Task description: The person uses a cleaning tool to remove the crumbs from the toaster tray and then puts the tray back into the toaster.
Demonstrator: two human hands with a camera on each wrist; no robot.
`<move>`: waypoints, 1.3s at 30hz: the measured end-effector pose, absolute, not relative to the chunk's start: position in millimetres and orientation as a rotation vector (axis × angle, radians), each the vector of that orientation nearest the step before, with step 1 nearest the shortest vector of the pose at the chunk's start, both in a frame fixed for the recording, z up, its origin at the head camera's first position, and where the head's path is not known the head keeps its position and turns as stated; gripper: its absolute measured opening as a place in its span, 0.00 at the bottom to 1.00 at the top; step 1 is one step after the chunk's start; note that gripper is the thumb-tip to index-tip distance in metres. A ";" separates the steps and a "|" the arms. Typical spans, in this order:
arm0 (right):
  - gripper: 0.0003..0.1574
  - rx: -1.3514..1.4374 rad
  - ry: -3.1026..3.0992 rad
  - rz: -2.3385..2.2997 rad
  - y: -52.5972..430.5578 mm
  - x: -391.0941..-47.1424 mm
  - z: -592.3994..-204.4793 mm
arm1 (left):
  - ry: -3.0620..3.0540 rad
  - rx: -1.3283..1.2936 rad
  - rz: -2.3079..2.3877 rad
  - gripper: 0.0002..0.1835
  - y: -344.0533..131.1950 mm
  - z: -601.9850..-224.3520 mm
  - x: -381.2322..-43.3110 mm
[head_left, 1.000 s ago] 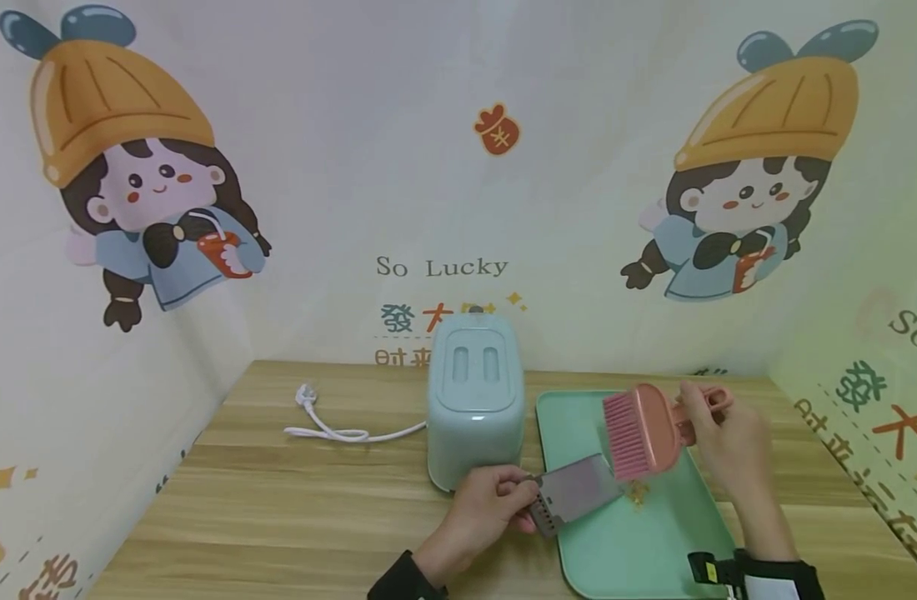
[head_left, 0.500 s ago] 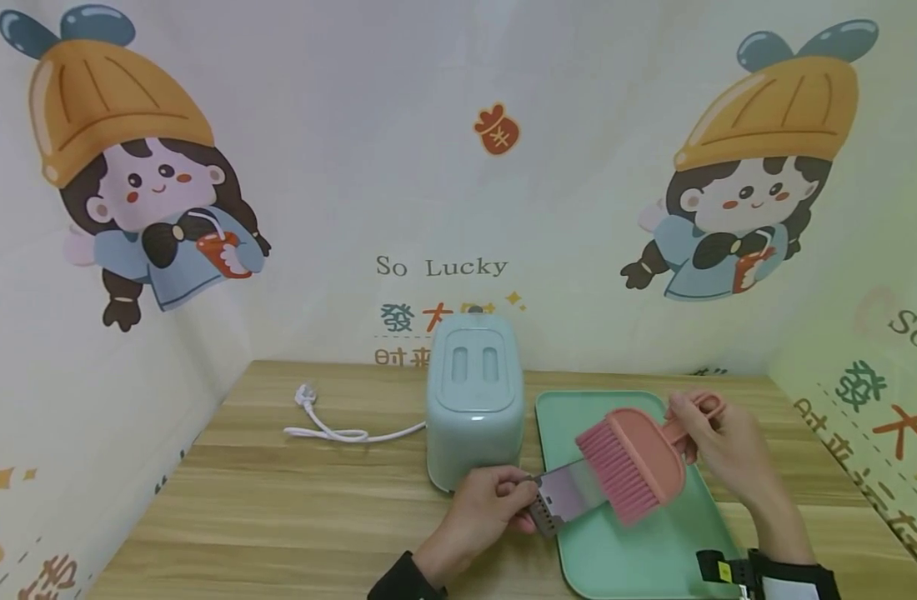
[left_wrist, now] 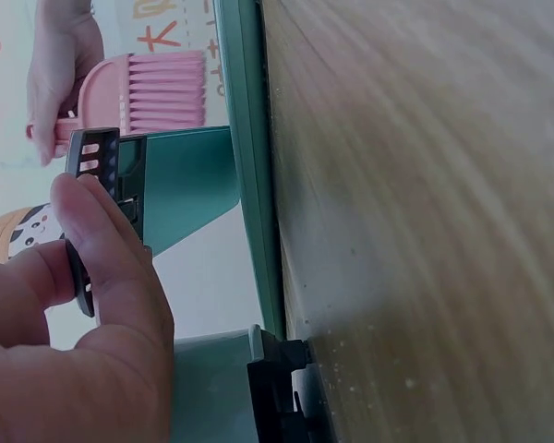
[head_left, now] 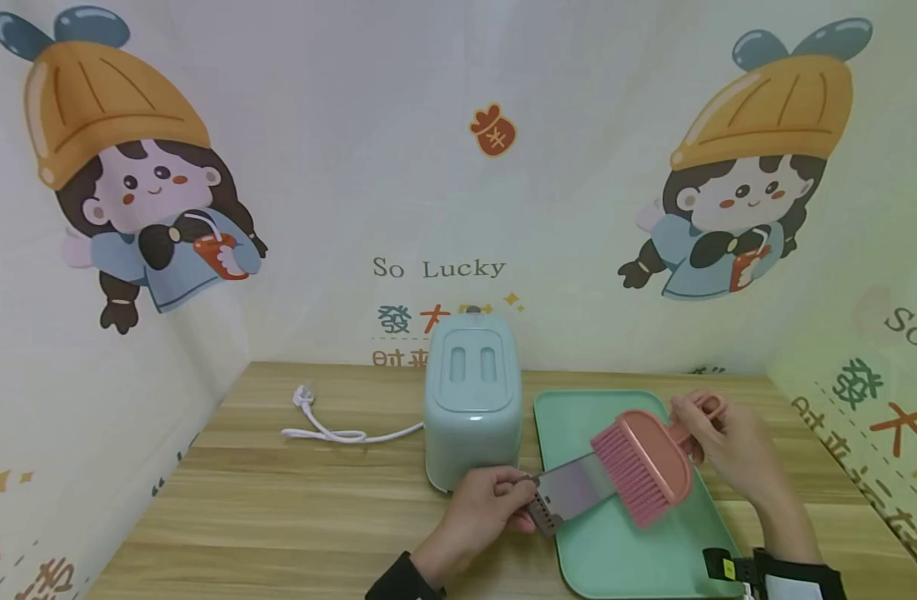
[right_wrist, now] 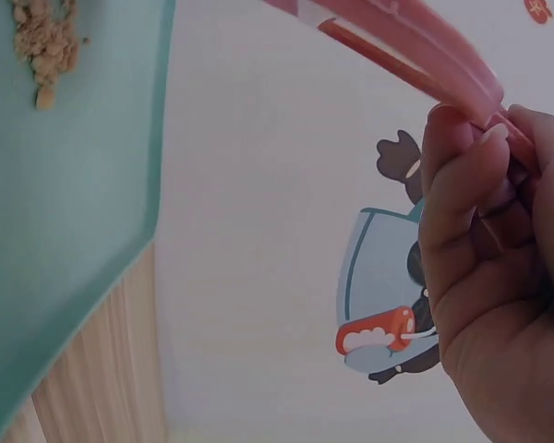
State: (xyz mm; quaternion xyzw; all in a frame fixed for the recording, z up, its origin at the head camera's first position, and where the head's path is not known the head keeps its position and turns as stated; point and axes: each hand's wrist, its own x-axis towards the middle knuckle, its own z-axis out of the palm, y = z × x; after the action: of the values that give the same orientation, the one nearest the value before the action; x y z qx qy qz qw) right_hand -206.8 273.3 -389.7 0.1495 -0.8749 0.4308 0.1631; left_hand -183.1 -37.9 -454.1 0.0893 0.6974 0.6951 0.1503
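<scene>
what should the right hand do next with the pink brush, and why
The right hand should probably draw the pink brush outward off the free end of the crumb tray: in the head view the bristles overlap that end, the left hand holds the crumb tray over the green tray, and crumbs lie there.

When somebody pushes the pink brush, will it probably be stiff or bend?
The bristles of the brush would probably bend, being thin tufts with gaps between. Its handle is likely stiff, as it shows no sag. The brush seems fairly light: the right hand alone holds it.
</scene>
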 end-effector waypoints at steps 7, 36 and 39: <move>0.14 0.510 -2.512 1.364 260.1 -214.6 -394.9 | 2.027 0.270 1.980 0.11 -39.4 -451.7 -181.2; 0.15 0.339 -2.417 1.110 262.9 -208.2 -386.4 | 2.095 0.257 1.973 0.10 -37.3 -452.0 -183.3; 0.14 0.370 -2.443 1.083 260.6 -208.1 -385.2 | 2.133 0.257 1.971 0.10 -36.5 -450.6 -182.8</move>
State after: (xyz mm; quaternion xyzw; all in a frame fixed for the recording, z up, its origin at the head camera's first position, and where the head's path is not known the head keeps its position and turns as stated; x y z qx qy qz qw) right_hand -208.1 260.6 -385.2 0.1339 -0.8834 0.3916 0.2199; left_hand -182.8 -36.5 -450.6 0.0876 0.7271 0.6716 0.1128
